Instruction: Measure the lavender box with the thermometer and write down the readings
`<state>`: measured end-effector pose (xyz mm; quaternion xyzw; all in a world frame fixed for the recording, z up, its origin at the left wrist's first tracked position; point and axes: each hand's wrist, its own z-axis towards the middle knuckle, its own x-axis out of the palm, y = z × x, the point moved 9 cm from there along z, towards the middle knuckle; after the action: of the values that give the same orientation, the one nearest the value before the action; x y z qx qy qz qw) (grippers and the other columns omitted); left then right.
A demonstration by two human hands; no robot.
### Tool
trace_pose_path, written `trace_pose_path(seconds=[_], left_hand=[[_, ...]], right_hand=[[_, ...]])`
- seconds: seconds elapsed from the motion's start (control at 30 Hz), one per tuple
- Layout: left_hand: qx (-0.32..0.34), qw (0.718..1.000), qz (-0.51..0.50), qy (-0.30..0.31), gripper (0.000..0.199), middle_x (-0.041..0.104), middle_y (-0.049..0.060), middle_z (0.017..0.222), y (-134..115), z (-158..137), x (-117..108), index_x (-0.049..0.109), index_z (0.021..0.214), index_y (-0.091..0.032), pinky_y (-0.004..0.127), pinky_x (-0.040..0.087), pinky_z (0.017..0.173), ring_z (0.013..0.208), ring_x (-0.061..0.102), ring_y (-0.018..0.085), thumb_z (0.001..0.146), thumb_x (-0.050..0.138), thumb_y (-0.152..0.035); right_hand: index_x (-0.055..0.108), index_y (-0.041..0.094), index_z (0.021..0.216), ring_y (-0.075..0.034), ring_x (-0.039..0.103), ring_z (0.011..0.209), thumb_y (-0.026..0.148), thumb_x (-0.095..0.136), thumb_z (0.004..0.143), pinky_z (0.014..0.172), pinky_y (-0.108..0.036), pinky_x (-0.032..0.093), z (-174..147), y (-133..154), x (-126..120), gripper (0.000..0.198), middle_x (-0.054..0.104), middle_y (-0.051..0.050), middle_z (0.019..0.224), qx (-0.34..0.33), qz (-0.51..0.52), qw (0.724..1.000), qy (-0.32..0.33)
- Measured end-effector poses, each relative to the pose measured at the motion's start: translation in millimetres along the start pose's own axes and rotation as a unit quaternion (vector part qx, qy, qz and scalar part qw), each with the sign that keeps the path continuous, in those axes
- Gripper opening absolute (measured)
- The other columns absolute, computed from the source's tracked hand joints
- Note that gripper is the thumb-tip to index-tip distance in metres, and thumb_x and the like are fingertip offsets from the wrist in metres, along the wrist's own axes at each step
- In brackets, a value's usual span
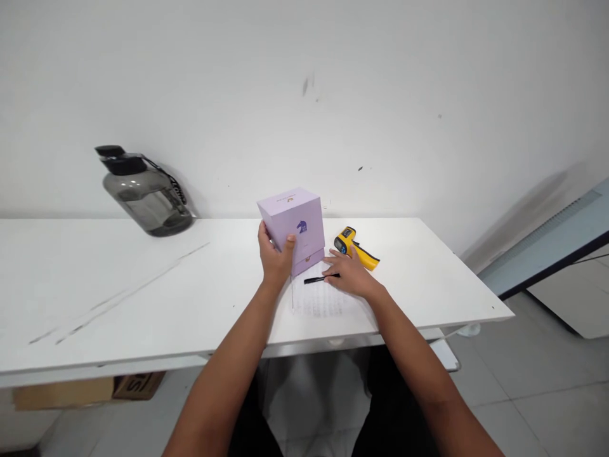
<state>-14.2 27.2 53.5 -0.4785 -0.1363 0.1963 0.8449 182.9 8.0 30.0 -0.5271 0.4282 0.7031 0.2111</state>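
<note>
My left hand [276, 257] is closed around the left side of a light purple box [304, 228], its thumb lying across the front. The box stands tilted on the table and carries a dark horse-head mark; a seam runs near its base. My right hand [349, 273] rests low on the table with fingers spread, the fingertips close to the box's lower right corner. Beneath those fingers lies a black pen [313, 280], partly covered by them. A printed sheet of paper [316, 304] is under the pen. Just behind my right hand sits a yellow infrared thermometer [366, 257].
The white table [143, 304] runs along a wall. At the back left, a large grey water bottle [147, 200] with a black lid looks blurred. A glass-like panel [547, 235] leans at the right. A cardboard box [71, 392] sits below the table.
</note>
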Motion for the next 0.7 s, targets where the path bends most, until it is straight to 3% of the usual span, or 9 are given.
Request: trace_pose_path(seconds=[0.07, 0.13, 0.23, 0.33, 0.4, 0.5, 0.57, 0.63, 0.7], left_hand=[[0.001, 1.000, 0.002, -0.013, 0.094, 0.039, 0.019, 0.154, -1.5, 0.9, -2.7, 0.032, 0.150, -0.021, 0.046, 0.043, 0.109, 0.139, 0.044, 0.032, 0.076, 0.066, -0.069], [-0.002, 1.000, 0.004, -0.028, 0.097, 0.038, 0.020, 0.154, -1.9, 1.9, -5.6, 0.031, 0.150, -0.019, 0.047, 0.041, 0.111, 0.140, 0.043, 0.033, 0.076, 0.066, -0.070], [-0.011, 0.999, 0.001, -0.050, 0.101, 0.036, 0.021, 0.155, -0.5, 3.1, -8.3, 0.029, 0.150, -0.017, 0.046, 0.037, 0.116, 0.142, 0.039, 0.033, 0.074, 0.069, -0.069], [-0.022, 0.998, -0.021, -0.055, 0.096, 0.037, 0.019, 0.154, 2.2, 3.7, -7.1, 0.030, 0.150, -0.020, 0.045, 0.038, 0.115, 0.141, 0.041, 0.031, 0.076, 0.070, -0.066], [-0.023, 0.998, -0.034, -0.056, 0.094, 0.039, 0.019, 0.152, 2.9, 4.1, -6.3, 0.030, 0.149, -0.021, 0.044, 0.040, 0.114, 0.140, 0.043, 0.030, 0.076, 0.070, -0.065], [-0.010, 0.998, -0.031, -0.059, 0.097, 0.039, 0.020, 0.151, 1.5, 4.6, -6.9, 0.030, 0.150, -0.019, 0.046, 0.038, 0.115, 0.140, 0.042, 0.031, 0.075, 0.071, -0.065], [0.002, 0.998, -0.020, -0.057, 0.099, 0.039, 0.020, 0.151, 0.0, 4.6, -6.9, 0.030, 0.150, -0.019, 0.048, 0.036, 0.116, 0.141, 0.040, 0.033, 0.074, 0.072, -0.064], [0.018, 0.999, -0.010, -0.047, 0.099, 0.039, 0.020, 0.151, -2.3, 4.0, -5.5, 0.030, 0.151, -0.019, 0.050, 0.035, 0.117, 0.142, 0.039, 0.034, 0.073, 0.074, -0.063], [0.033, 0.999, -0.002, -0.035, 0.101, 0.039, 0.020, 0.151, -5.7, 3.0, -3.1, 0.031, 0.151, -0.019, 0.050, 0.035, 0.116, 0.142, 0.039, 0.035, 0.071, 0.076, -0.061]], right_hand=[[0.076, 0.024, 0.092, -0.034, 0.040, 0.144, 0.021, 0.060, 0.093, 0.117, -0.069, 0.008, 2.8, 11.3, -9.0, 0.016, 0.064, -0.007, 0.138, -0.031, -0.007, 0.999, -0.028], [0.073, 0.021, 0.093, -0.032, 0.051, 0.133, 0.018, 0.057, 0.094, 0.113, -0.062, 0.024, 1.7, 20.6, -22.3, 0.016, 0.070, -0.010, 0.126, -0.049, -0.004, 0.997, -0.051], [0.064, 0.018, 0.101, -0.024, 0.065, 0.093, 0.022, 0.045, 0.099, 0.086, -0.041, 0.047, -11.7, 25.6, -42.1, 0.020, 0.072, -0.009, 0.097, -0.035, 0.031, 0.996, -0.081], [0.055, 0.020, 0.099, -0.017, 0.057, 0.066, 0.033, 0.046, 0.099, 0.061, -0.029, 0.042, -41.2, 19.8, -52.5, 0.016, 0.063, -0.003, 0.079, 0.009, 0.061, 0.987, -0.147], [0.050, 0.022, 0.084, -0.015, 0.050, 0.058, 0.035, 0.054, 0.093, 0.054, -0.028, 0.036, -64.3, 21.9, -48.6, 0.016, 0.056, 0.000, 0.071, -0.014, 0.043, 0.980, -0.192], [0.043, 0.024, 0.072, -0.016, 0.053, 0.063, 0.028, 0.050, 0.094, 0.054, -0.027, 0.037, -93.6, 32.6, -32.6, 0.024, 0.055, -0.002, 0.072, -0.115, 0.050, 0.962, -0.241], [0.046, 0.025, 0.078, -0.019, 0.061, 0.079, 0.034, 0.052, 0.095, 0.062, -0.029, 0.045, -107.9, 27.5, -31.9, 0.020, 0.060, -0.006, 0.082, -0.133, 0.107, 0.933, -0.317], [0.052, 0.024, 0.096, -0.022, 0.063, 0.090, 0.049, 0.049, 0.096, 0.075, -0.037, 0.051, -109.8, 9.8, -29.8, 0.024, 0.062, -0.011, 0.103, -0.091, 0.211, 0.904, -0.361], [0.052, 0.024, 0.100, -0.019, 0.062, 0.076, 0.063, 0.039, 0.095, 0.072, -0.038, 0.051, -101.2, -10.7, -21.7, 0.042, 0.063, -0.008, 0.098, -0.027, 0.332, 0.873, -0.355]])
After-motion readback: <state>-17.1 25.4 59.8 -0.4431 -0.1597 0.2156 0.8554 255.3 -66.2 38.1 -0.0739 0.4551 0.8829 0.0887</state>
